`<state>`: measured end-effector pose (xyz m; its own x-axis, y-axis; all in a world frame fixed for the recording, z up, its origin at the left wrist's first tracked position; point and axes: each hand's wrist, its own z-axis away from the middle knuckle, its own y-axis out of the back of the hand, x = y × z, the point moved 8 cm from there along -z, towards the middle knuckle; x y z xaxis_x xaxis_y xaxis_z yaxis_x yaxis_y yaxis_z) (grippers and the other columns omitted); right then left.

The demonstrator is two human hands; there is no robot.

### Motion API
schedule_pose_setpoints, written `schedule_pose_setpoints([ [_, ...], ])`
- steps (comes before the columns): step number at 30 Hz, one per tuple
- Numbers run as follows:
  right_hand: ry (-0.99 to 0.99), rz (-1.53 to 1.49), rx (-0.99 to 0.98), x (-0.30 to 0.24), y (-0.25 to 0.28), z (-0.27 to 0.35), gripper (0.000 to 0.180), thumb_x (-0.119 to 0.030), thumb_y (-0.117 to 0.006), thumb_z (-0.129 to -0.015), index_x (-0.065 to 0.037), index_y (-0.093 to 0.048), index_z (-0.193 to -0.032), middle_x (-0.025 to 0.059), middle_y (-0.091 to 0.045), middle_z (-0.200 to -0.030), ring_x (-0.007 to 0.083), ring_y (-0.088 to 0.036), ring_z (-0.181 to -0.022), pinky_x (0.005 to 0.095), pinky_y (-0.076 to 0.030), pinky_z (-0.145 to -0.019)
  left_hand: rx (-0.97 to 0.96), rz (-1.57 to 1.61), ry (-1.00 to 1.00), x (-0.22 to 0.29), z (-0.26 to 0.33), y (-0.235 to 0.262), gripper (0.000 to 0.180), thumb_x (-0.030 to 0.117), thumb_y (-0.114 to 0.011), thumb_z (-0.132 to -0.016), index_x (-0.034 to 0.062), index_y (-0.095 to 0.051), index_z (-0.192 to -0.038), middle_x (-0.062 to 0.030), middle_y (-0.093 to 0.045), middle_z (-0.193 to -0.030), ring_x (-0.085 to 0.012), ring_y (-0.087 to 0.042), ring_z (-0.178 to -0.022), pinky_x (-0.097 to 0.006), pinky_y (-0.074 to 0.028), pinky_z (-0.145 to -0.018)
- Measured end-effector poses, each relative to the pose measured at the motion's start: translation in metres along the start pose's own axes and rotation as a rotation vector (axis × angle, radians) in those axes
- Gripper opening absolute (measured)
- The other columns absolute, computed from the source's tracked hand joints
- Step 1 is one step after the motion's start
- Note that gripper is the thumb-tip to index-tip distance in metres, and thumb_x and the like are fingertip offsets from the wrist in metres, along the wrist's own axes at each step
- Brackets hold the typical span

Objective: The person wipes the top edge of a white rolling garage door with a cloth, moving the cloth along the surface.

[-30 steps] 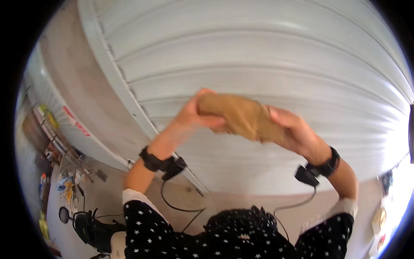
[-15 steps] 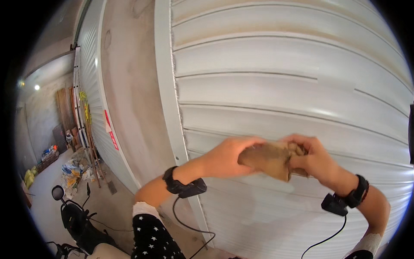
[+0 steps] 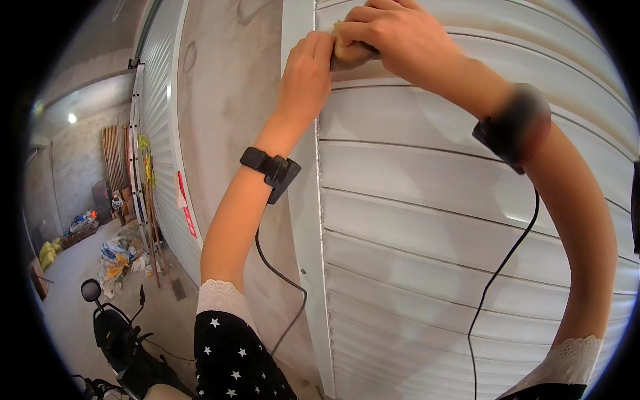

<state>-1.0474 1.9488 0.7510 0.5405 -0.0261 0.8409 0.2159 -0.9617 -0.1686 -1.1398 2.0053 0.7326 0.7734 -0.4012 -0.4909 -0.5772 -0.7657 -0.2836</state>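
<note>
White roller shutter door [image 3: 467,220] in a concrete wall, both hands raised to its upper left corner.

The left hand [image 3: 305,70] and right hand [image 3: 393,37] are closed together on a crumpled brown cloth [image 3: 350,52], pressing it against the shutter just beside the pale door frame [image 3: 300,167]. Black wrist straps [image 3: 270,168] with trailing cables sit on both forearms. Far left, down the alley, a black scooter [image 3: 117,333] stands near a heap of rubbish [image 3: 117,257] and a ladder [image 3: 137,173] leaning on the wall.
</note>
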Motion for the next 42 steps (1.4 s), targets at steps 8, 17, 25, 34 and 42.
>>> schedule_pose_setpoints([
  [8, 0.045, 0.128, 0.142, -0.013, -0.030, 0.000, 0.015, -0.020, -0.058, -0.076, -0.017, -0.062, -0.090, 0.0009, -0.059, -0.094, 0.0175, -0.053, -0.091, 0.0329, -0.038, -0.084, 0.018, -0.064, -0.071, -0.024, 0.023, -0.009, 0.038, -0.007, -0.059, -0.069, 0.0078, -0.060, -0.104, -0.0030, -0.063, -0.101, -0.0233, -0.058, -0.094, -0.035, -0.041, -0.086],
  [17, -0.145, 0.144, -0.187, -0.026, -0.066, 0.011, 0.022, -0.014, -0.057, -0.078, -0.006, -0.060, -0.098, 0.0066, -0.060, -0.106, 0.0224, -0.054, -0.104, 0.0307, -0.041, -0.088, -0.094, 0.151, -0.057, -0.026, 0.041, -0.013, 0.031, 0.001, -0.060, -0.077, 0.0045, -0.060, -0.108, -0.0052, -0.064, -0.105, -0.0254, -0.058, -0.098, -0.038, -0.042, -0.089],
  [25, -0.158, 0.331, -0.300, -0.049, -0.053, 0.015, 0.043, -0.016, -0.054, -0.077, -0.002, -0.054, -0.118, 0.0115, -0.057, -0.119, 0.0237, -0.047, -0.120, 0.0413, -0.033, -0.102, -0.344, 0.337, 0.070, -0.042, 0.026, -0.027, 0.037, 0.008, -0.062, -0.083, 0.0055, -0.055, -0.118, -0.0092, -0.065, -0.103, -0.0292, -0.058, -0.095, -0.037, -0.045, -0.086],
  [34, -0.447, 0.643, -0.518, -0.063, -0.084, 0.009, 0.045, -0.030, -0.046, -0.092, -0.001, -0.051, -0.126, 0.0122, -0.052, -0.127, 0.0351, -0.037, -0.127, 0.0437, -0.026, -0.106, -0.407, 0.250, 0.122, -0.047, 0.024, -0.032, 0.043, 0.010, -0.064, -0.081, 0.0109, -0.052, -0.123, -0.0073, -0.055, -0.123, -0.0272, -0.053, -0.111, -0.037, -0.046, -0.088],
  [42, -0.379, 0.440, -0.133, -0.054, -0.086, 0.031, 0.054, -0.027, -0.050, -0.087, -0.004, -0.040, -0.135, 0.0119, -0.043, -0.137, 0.0262, -0.035, -0.131, 0.0416, -0.022, -0.110, -0.177, 0.097, 0.097, -0.031, 0.055, -0.043, 0.042, 0.016, -0.046, -0.094, 0.0081, -0.042, -0.135, -0.0079, -0.035, -0.145, -0.0294, -0.035, -0.132, -0.050, -0.024, -0.108],
])
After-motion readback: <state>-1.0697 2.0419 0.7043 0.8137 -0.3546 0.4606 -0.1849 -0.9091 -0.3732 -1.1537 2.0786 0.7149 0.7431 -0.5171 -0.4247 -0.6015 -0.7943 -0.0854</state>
